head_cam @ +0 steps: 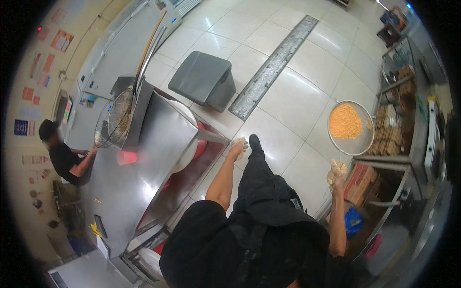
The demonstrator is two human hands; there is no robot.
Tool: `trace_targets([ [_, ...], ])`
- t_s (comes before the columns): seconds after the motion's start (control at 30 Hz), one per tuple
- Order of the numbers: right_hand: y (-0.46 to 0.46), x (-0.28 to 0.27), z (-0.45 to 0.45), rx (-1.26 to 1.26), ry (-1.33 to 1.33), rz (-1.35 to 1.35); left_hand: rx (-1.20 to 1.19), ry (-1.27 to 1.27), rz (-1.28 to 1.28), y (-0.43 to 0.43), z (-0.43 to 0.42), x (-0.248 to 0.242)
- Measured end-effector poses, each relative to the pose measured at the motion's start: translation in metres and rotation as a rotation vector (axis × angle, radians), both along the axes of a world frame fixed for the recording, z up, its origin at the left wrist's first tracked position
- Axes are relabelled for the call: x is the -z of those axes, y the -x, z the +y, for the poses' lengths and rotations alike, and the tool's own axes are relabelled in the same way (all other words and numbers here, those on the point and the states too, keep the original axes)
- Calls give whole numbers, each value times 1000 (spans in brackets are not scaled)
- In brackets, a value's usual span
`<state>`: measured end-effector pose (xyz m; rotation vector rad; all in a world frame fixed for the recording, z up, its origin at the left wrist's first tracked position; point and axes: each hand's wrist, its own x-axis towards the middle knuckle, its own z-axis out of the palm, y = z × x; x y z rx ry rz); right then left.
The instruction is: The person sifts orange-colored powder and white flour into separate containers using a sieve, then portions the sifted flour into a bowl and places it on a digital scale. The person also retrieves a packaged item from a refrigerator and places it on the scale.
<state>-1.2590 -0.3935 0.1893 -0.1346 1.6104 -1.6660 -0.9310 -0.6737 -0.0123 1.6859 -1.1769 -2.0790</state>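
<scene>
My right hand (337, 173), in a crumb-smeared clear plastic glove, is closed around the handle of a large round metal strainer (335, 145). Orange crumbs (345, 121) lie heaped in the strainer, which hangs out over the tiled floor. Lower at my other side is my left hand (238, 148), also in a clear plastic glove. Its fingers are spread and nothing shows in them. It hangs near the corner of a stainless steel table (169, 126).
On the table are a red plastic cup (126, 157) and a metal container (138, 118) with wire skimmers (120, 111). A grey lidded bin (201, 79) stands ahead beside a floor drain grate (275, 66). Shelves to the right hold a cardboard box (360, 183). Another person (66, 154) stands across the table.
</scene>
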Motion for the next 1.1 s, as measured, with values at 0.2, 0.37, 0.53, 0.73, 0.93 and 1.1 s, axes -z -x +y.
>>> trace_targets([
  [0.2,0,3,-151,-98,-150,-41,-293,-99,123,30,-145,44],
  [0.37,28,-5,-264,-245,-259,-91,-641,-189,222,40,-250,57],
  [0.53,81,-1,-387,-376,-349,-70,-1042,-257,340,50,-347,69],
  [0.73,155,30,-560,-664,-479,-17,-1483,-494,372,73,-433,128],
  [0.93,217,89,-727,-1160,-701,297,-1811,-414,530,97,-466,186],
  [1.1,225,122,-830,-1589,-589,545,-1917,-392,496,105,-457,145],
])
